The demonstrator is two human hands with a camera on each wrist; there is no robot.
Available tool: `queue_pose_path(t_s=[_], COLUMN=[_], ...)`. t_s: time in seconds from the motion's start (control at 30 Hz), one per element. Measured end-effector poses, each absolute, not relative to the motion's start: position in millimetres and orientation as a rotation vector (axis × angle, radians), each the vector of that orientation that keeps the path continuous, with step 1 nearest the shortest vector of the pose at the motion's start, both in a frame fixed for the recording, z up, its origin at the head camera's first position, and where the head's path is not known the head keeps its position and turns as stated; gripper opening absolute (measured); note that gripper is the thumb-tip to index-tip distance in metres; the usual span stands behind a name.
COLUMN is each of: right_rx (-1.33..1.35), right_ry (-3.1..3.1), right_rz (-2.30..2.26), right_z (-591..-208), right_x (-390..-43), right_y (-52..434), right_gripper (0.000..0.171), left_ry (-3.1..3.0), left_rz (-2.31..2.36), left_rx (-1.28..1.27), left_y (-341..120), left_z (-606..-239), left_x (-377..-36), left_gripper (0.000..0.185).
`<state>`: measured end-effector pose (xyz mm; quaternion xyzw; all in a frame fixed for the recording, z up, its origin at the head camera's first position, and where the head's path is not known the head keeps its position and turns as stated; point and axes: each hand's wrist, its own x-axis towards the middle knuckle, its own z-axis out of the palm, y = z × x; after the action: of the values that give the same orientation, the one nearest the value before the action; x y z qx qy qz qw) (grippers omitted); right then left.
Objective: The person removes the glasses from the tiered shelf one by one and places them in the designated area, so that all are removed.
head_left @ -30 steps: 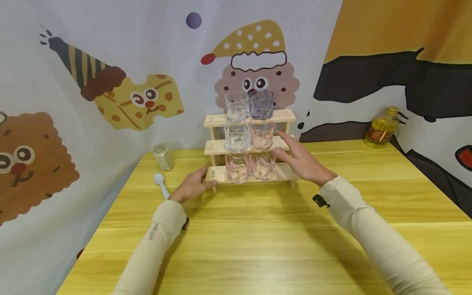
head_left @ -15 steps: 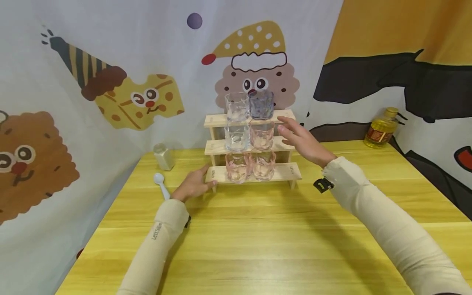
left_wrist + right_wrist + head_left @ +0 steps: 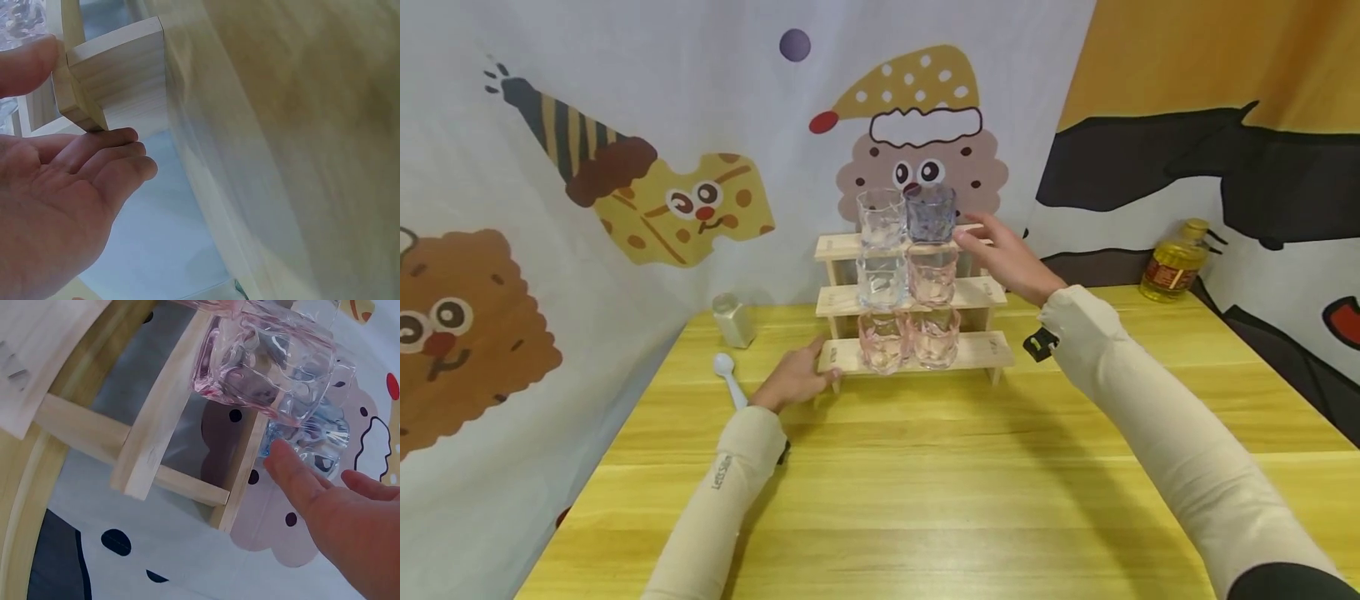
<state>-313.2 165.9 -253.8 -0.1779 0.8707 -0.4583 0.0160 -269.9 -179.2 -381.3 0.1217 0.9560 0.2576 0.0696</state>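
Blue glass (image 3: 931, 215) — likely slick, fragile; hold its sides. Right hand (image 3: 1009, 257), fingers parted, at its three o'clock — left hand (image 3: 793, 379) grips rack (image 3: 844, 354).

left hand (image 3: 793, 379): lower, thumb opposite fingers | right hand (image 3: 1007, 257): higher, thumb, fingers parted | arms (image 3: 1161, 446): stretched forward

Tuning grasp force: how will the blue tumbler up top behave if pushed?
Blue tumbler looks stiff, probably fragile: transparent, glassy walls. Its uneven sides may aid grip. Pushed left, it would likely knock the clear tumbler close beside it.
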Motion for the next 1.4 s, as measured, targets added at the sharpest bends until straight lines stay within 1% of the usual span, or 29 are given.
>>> queue_pose_path(t_s=[0.17,0.53,0.7,1.1,1.4], right_rx=[-0.508,-0.462,-0.418,-0.234,-0.241], right_ry=[2.791,2.843,2.864,2.847,2.702], right_rz=[-1.378,-1.465,-1.430,-1.493,-1.737], right_z=[-251.8,-240.1,-236.9,-234.2,-240.2], right_x=[-324.3,-350.8,-360.7,-382.3,-392.5], right_y=[158.0,135.9,127.6,114.8,117.2], right_gripper=[0.079,0.083,0.085,0.083,0.080], left_ry=[2.891,2.876,2.874,2.911,2.911], left_rz=[0.752,0.764,0.767,0.760,0.758], left_rx=[0.388,0.347,0.316,0.328,0.324], left_y=[-176.8,-175.8,-177.0,-176.2,-176.0], left_z=[-381.7,-381.2,-380.4,-381.1,-382.5], left_x=[-271.3,-272.0,-270.7,-271.6,-272.5], left_gripper=[0.078,0.078,0.078,0.073,0.073])
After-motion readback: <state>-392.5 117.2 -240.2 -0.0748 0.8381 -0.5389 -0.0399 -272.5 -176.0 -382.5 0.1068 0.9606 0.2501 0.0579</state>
